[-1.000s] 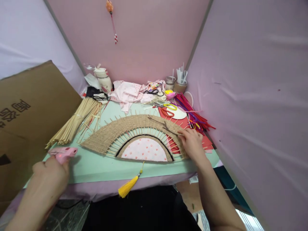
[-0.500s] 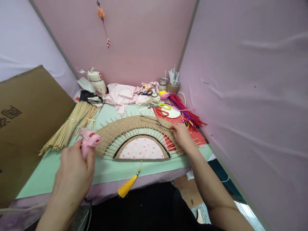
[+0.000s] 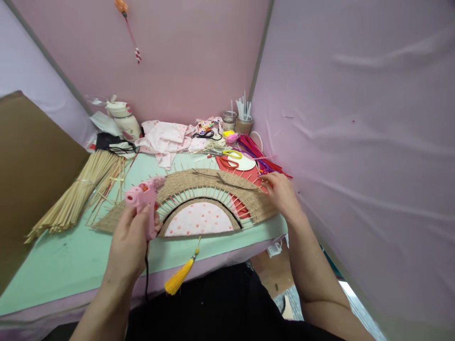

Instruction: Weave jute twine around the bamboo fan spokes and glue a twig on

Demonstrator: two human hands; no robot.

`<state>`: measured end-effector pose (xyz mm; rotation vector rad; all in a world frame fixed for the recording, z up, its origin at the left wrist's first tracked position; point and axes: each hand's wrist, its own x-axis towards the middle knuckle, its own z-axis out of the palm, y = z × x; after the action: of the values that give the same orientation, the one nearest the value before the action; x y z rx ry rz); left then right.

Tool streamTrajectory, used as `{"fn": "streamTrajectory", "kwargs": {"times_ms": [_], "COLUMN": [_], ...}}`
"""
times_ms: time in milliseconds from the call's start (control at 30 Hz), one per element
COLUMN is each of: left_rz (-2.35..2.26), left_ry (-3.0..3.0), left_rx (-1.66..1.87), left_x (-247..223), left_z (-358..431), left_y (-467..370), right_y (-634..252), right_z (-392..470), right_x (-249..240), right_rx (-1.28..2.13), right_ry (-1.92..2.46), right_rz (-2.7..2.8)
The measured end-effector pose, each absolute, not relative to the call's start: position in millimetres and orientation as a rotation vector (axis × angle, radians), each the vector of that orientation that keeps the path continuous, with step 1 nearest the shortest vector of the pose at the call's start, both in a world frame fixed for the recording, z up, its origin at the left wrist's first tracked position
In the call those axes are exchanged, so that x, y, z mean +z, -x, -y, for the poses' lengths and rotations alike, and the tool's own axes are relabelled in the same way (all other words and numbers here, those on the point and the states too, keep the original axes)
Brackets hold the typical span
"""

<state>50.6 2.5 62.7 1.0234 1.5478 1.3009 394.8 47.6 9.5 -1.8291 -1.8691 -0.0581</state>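
Observation:
A half-round woven fan [image 3: 185,182] of brown cord and thin sticks lies on the green tabletop, with a dotted pink-white half circle [image 3: 201,219] at its middle. My left hand [image 3: 133,237] is wrapped round a pink glue gun [image 3: 144,196] over the fan's left part. A dark thin twig [image 3: 234,185] rests on the woven band. At the band's upper right, my right hand [image 3: 280,192] has its fingers pinched beside the twig's right end; what they hold, if anything, is too small to name. A yellow tassel [image 3: 180,276] hangs at the table's front edge.
Bundled sticks [image 3: 76,194] and a cardboard sheet [image 3: 35,175] are at left. Behind the fan are a bottle [image 3: 124,121], pink cloth [image 3: 165,137], yellow-handled scissors [image 3: 232,154], red paper [image 3: 222,163], pipe cleaners [image 3: 261,154] and a cup of white sticks [image 3: 244,124]. Cloth walls stand behind and right.
The view has shifted right. My left hand has brought the glue gun rightward over the fan, its nozzle now showing to the right. My right hand has moved toward the fan's outer right edge.

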Motion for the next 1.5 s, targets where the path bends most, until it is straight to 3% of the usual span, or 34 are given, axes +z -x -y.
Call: {"fn": "streamTrajectory", "kwargs": {"times_ms": [200, 533, 800, 1167, 1500], "left_rz": [-1.166, -1.114, -1.094, -1.074, -1.161], "left_ry": [-0.836, -0.823, -0.912, -1.308, -1.431], "left_rx": [1.256, 1.09, 1.055, 0.98, 0.904], "left_x": [57.1, 45.7, 36.3, 41.6, 27.3], "left_z": [-19.0, -22.7, -23.0, -30.9, -29.5], "left_y": [-73.7, -89.7, -105.8, -150.2, -163.9], "right_y": [-378.7, -375.8, -378.5, -370.2, -363.3], "right_z": [-53.3, -66.1, -52.1, -31.9, -30.5], "right_x": [-1.9, -16.6, -0.4, -7.9, -12.1], "right_rx": [0.032, 0.057, 0.075, 0.981, 1.066], "right_ry": [1.82, 1.801, 1.668, 1.383, 1.302], "right_rz": [1.994, 2.112, 1.857, 0.966, 0.786]}}
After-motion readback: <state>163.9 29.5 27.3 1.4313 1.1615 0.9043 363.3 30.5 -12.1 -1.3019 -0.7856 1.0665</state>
